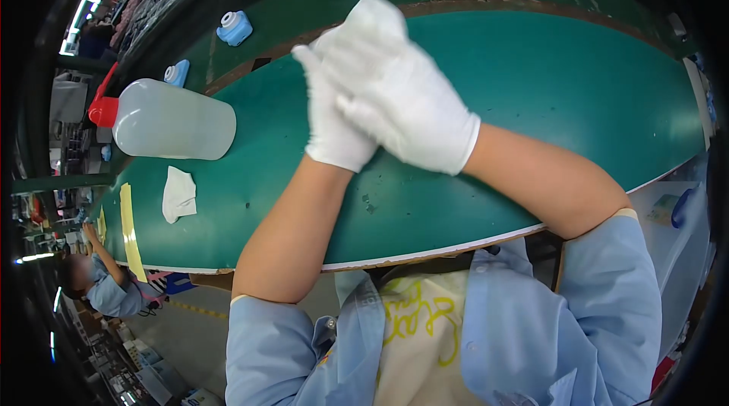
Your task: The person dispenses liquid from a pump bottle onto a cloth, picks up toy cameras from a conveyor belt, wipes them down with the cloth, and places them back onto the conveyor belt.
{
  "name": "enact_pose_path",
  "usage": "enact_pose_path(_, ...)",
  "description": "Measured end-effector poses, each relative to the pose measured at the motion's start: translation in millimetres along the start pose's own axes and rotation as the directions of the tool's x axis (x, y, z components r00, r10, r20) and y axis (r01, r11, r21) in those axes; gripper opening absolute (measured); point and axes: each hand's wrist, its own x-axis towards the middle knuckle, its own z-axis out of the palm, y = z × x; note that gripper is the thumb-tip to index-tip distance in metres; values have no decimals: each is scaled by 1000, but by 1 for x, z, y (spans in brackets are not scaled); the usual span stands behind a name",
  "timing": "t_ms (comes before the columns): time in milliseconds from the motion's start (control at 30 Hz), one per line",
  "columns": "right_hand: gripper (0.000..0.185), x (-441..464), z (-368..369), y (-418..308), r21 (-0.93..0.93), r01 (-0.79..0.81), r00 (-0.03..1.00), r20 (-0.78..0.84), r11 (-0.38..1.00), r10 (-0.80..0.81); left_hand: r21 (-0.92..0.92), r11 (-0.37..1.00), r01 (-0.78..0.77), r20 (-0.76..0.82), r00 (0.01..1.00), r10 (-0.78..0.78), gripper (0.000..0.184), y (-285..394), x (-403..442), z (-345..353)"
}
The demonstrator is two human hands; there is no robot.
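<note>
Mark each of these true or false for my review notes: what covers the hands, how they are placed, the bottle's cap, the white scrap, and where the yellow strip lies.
1. Both the left hand and the right hand wear white gloves. True.
2. The left hand lies over the right. False: the right hand overlaps the left.
3. The big translucent bottle has a blue cap. False: its cap is red.
4. A white scrap lies on the green table, apart from the bottle. True.
5. The yellow strip lies between the bottle and the hands. False: the yellow strip is near the table's edge, left of the white scrap.
</note>
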Motion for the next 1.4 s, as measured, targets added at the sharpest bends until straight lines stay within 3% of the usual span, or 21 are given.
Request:
enact_pose_path(33,35,4,-8,14,-86,10,1000,22,996,-8,63,998,21,54,998,-24,69,-12,-3,8)
enact_pose_path(100,29,-10,3,28,244,-329,911,-171,912,374,246,969,-20,91,996,-2,60,-22,-9,26)
enact_pose_path(133,31,-9,-2,29,466,-467,831,-60,752,553,496,866,-61,79,997,25,54,-18,-13,29)
enact_pose_path(200,39,-3,-15,28,740,-612,602,206,280,772,361,930,-75,95,995,43,53,-14,-11,28)
enact_pose_path(267,47,3,-24,21,708,-704,479,528,-52,702,474,818,-325,133,945,298,52,-15,-5,22)
enact_pose_path(300,46,3,-31,13,698,-716,557,583,-13,591,520,734,-437,161,894,418,51,-15,-2,19)
enact_pose_path(467,43,0,-14,17,808,-581,695,557,-101,455,685,450,-573,359,802,477,56,-6,12,10)
enact_pose_path(500,46,1,-21,11,826,-562,695,503,-47,514,534,573,-622,312,775,550,49,-14,15,14)
enact_pose_path(533,42,0,-19,17,837,-545,704,433,39,563,578,564,-590,337,802,494,51,-12,11,18)
enact_pose_path(600,37,12,-38,27,716,-648,698,420,261,580,881,265,-393,261,868,422,56,-18,14,-3)
enact_pose_path(633,35,17,-40,34,700,-652,680,368,292,634,881,142,-450,312,782,539,59,-25,19,-7)
enact_pose_path(667,34,27,-45,39,525,-741,606,257,418,753,881,162,-445,345,837,425,57,-15,13,-2)
enact_pose_path(733,29,26,-30,103,108,-611,775,-119,784,621,910,175,-375,298,887,353,47,-14,12,0)
enact_pose_path(800,21,36,-32,155,-318,-601,798,-201,733,568,917,161,-365,309,905,294,42,-12,9,3)
enact_pose_path(933,21,47,-37,169,-553,-551,785,-88,626,613,922,187,-338,292,927,235,39,-5,6,4)
enact_pose_path(1000,21,46,-22,196,-666,-315,847,125,676,517,915,217,-340,288,927,239,38,-3,6,2)
enact_pose_path(1067,28,27,-21,223,-393,-505,829,28,769,558,910,251,-329,277,935,224,37,-1,5,2)
enact_pose_path(1133,33,21,-31,216,-10,-686,728,-7,728,686,907,253,-337,289,934,210,36,-1,6,3)
enact_pose_path(1333,43,-10,-121,272,47,-734,597,-432,678,676,900,322,-293,262,955,139,33,-2,6,5)
enact_pose_path(1367,43,-28,-139,315,188,-712,552,-448,677,704,903,319,-288,258,957,133,32,-2,7,6)
enact_pose_path(1400,41,-41,-149,333,-86,-765,623,-347,638,701,907,314,-282,255,959,125,32,-2,7,6)
